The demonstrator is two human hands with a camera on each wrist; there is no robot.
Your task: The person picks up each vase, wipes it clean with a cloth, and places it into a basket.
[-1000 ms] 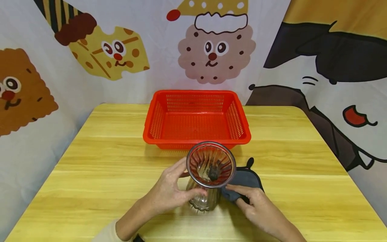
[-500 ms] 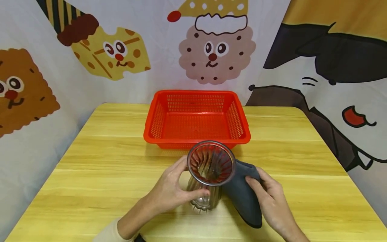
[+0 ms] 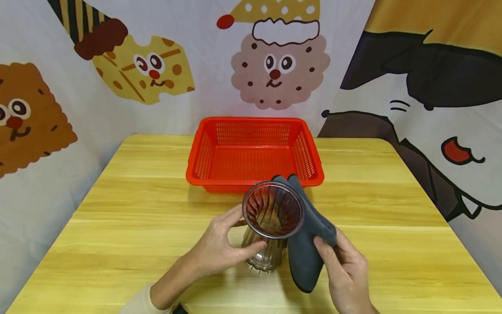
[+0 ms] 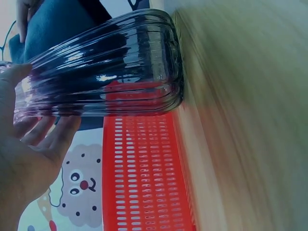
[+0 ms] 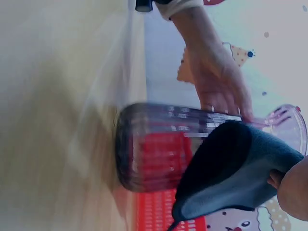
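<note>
A clear ribbed glass vase (image 3: 262, 257) with a flared rim stands upright on the table. My left hand (image 3: 219, 246) grips it below the rim, thumb in front and fingers round the far side. In the left wrist view the ribbed body of the vase (image 4: 120, 72) shows from the side, its base at the tabletop. My right hand (image 3: 347, 268) pinches a folded dark grey cloth (image 3: 307, 253) with black edging. That cloth hangs along the vase's right side and partly behind its rim. In the right wrist view the cloth (image 5: 240, 168) overlaps the vase.
Behind the vase stands a red plastic basket (image 3: 251, 163) with perforated walls and nothing in it. The wooden table (image 3: 137, 209) runs back to a white cloth backdrop (image 3: 211, 65) printed with cartoon figures.
My right hand has gone from low beside the vase to pinching the cloth's upper right part. The cloth is lifted, and its top now reaches behind the rim. The left hand keeps its hold.
</note>
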